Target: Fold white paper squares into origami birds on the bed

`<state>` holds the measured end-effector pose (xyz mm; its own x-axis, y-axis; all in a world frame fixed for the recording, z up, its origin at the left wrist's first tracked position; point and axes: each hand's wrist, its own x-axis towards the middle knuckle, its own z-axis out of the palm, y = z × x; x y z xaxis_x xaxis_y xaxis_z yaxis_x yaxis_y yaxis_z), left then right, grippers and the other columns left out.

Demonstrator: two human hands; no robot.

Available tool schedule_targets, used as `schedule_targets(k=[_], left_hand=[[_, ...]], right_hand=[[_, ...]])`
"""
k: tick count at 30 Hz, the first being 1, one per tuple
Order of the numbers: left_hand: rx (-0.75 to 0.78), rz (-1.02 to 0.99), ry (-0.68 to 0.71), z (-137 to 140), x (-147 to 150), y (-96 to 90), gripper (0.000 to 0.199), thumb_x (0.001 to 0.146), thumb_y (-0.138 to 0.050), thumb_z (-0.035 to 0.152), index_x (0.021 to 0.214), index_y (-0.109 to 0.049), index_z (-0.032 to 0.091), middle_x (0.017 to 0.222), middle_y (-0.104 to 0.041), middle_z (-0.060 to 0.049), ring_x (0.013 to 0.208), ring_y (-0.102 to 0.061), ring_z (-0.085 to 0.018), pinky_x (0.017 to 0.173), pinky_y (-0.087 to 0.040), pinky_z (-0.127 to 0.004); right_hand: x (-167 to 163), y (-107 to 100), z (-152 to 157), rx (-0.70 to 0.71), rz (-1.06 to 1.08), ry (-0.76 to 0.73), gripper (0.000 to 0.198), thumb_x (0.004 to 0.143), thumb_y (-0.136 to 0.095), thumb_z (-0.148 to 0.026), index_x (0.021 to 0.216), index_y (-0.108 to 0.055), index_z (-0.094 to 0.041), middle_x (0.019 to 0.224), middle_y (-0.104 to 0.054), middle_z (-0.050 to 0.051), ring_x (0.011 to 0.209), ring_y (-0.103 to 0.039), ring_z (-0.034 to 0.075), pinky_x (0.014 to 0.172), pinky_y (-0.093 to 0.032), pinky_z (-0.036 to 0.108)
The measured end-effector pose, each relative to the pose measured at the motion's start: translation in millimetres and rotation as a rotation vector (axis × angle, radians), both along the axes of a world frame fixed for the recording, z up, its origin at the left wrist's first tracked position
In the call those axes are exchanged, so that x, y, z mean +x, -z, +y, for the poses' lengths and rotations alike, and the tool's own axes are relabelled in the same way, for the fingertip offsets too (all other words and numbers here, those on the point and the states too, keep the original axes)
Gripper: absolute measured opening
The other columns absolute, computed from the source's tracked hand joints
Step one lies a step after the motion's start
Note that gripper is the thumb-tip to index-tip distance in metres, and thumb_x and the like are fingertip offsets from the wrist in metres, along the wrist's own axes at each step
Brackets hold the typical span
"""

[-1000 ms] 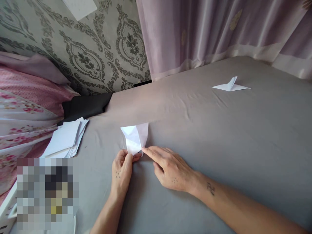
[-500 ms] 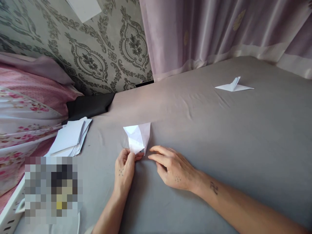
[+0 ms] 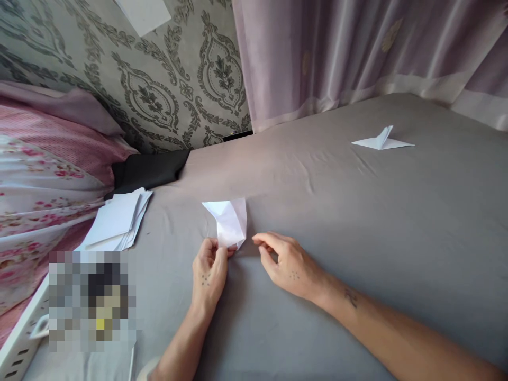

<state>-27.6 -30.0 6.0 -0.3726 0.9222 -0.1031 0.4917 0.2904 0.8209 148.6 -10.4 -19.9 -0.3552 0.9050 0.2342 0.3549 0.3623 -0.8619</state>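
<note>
A partly folded sheet of white paper [image 3: 230,225] stands up from the grey bedsheet, with creases and flaps showing. My left hand [image 3: 210,267] pinches its lower edge between thumb and fingers. Just to the right, apart from the paper, my right hand [image 3: 291,262] hovers with curled fingers and a gap between thumb and forefinger; nothing shows in it. Farther off at the right lies a white folded-paper figure [image 3: 383,141] with flat pointed wings and an upright middle.
A stack of white paper [image 3: 113,222] lies at the left, beside a black cloth-like item [image 3: 153,170] and floral fabric [image 3: 51,211]. A blurred patch covers something at lower left, near a white slotted rail [image 3: 24,344]. Purple curtains [image 3: 317,53] hang behind.
The folded paper has turned slightly in my left hand, its shape shifting to the right. My right hand has drawn back a little from it, its fingers curling more.
</note>
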Motion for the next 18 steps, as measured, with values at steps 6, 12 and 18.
schedule_targets(k=[6,12,18], left_hand=[[0.308,-0.185,0.155,-2,1,0.7,0.007,0.073,-0.06,0.022,0.078,-0.062,0.018,0.095,-0.069,-0.004,0.09,-0.06,-0.02,0.079,-0.045,-0.027],[0.259,-1.005,0.08,16,-2,-6.9,0.002,0.064,-0.055,0.019,0.066,-0.054,0.018,0.067,-0.062,-0.001,0.066,-0.06,-0.017,0.064,-0.048,-0.027],[0.135,-1.396,0.013,27,2,-11.8,0.011,0.063,-0.051,0.013,0.073,-0.056,0.015,0.063,-0.062,-0.001,0.055,-0.061,-0.013,0.057,-0.052,-0.024]], right_hand=[[4,0,6,-0.333,0.261,0.007,0.054,0.077,-0.047,-0.006,0.13,-0.045,-0.018,0.114,-0.067,0.008,0.098,-0.067,0.016,0.085,-0.055,0.03],[4,-2,0,-0.225,0.332,0.023,0.048,0.077,-0.048,-0.009,0.124,-0.048,-0.019,0.111,-0.064,0.009,0.094,-0.064,0.017,0.082,-0.053,0.033],[6,2,1,-0.144,0.317,0.064,0.044,0.079,-0.047,-0.012,0.122,-0.049,-0.02,0.107,-0.064,0.007,0.091,-0.063,0.016,0.081,-0.053,0.033]])
